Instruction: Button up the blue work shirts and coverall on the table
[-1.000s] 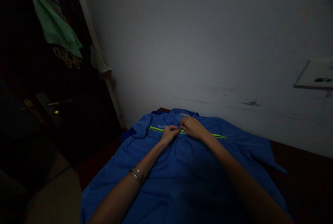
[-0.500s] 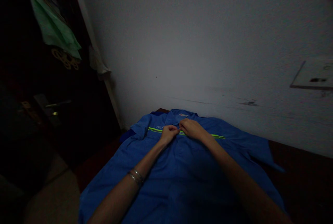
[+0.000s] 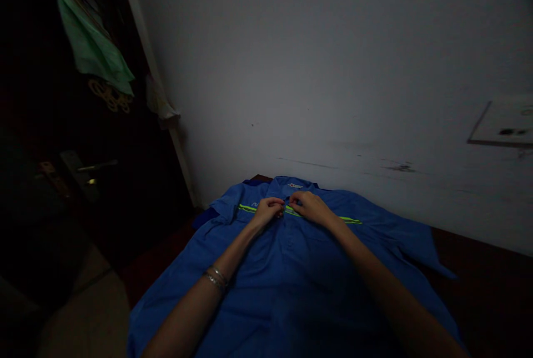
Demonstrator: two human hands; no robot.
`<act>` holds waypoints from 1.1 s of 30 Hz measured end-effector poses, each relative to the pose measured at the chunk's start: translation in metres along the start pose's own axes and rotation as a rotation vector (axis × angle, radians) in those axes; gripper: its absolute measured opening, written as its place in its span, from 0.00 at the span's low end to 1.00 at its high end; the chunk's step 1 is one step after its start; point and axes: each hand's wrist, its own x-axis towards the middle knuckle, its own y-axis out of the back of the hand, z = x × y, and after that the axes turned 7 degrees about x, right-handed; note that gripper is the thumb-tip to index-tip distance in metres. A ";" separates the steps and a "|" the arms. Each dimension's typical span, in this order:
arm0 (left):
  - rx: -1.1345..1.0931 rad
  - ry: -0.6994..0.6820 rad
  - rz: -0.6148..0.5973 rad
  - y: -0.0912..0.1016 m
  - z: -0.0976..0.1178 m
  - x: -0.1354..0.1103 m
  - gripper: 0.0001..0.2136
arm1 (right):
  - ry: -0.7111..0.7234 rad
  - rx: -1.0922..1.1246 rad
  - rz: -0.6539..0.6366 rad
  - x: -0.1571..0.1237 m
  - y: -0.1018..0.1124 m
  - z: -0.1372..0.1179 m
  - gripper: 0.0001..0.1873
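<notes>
A blue short-sleeved shirt [image 3: 250,280] with a yellow-green chest stripe lies spread out, its collar toward the wall. At the front opening just below the collar, my left hand [image 3: 268,212] pinches the shirt's edge on the left side. My right hand [image 3: 308,206] has its fingertips closed on the opposite edge, right beside the stripe. A small gap parts the two hands. Whatever is between the fingertips, such as a button, is too small to make out. Two bracelets [image 3: 215,278] circle my left wrist.
Dark blue cloth [image 3: 204,217] shows under the shirt at the left. Behind stands a scuffed white wall [image 3: 312,69] with a socket plate [image 3: 506,122] at right. A dark door [image 3: 137,180] with a handle [image 3: 97,166] and hanging green cloth [image 3: 94,53] is at left.
My hands have drawn slightly apart at the shirt's front edge, where they were nearly touching before. The view has shifted a little; the shirt lies as it did.
</notes>
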 end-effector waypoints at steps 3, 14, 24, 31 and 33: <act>0.042 0.019 0.031 0.001 -0.004 0.002 0.09 | 0.013 0.042 -0.006 0.001 -0.003 0.004 0.09; 0.182 -0.063 0.055 -0.003 -0.008 0.003 0.10 | 0.023 0.114 -0.038 0.005 -0.003 0.010 0.11; 0.265 -0.145 0.126 -0.008 -0.006 0.000 0.10 | -0.123 0.007 0.045 0.004 -0.008 -0.004 0.11; 0.247 -0.165 0.145 -0.012 -0.002 -0.002 0.08 | -0.304 0.120 0.157 0.003 -0.014 -0.014 0.11; 0.219 -0.139 0.147 -0.013 -0.003 -0.002 0.08 | -0.361 0.199 0.175 0.001 -0.014 -0.017 0.12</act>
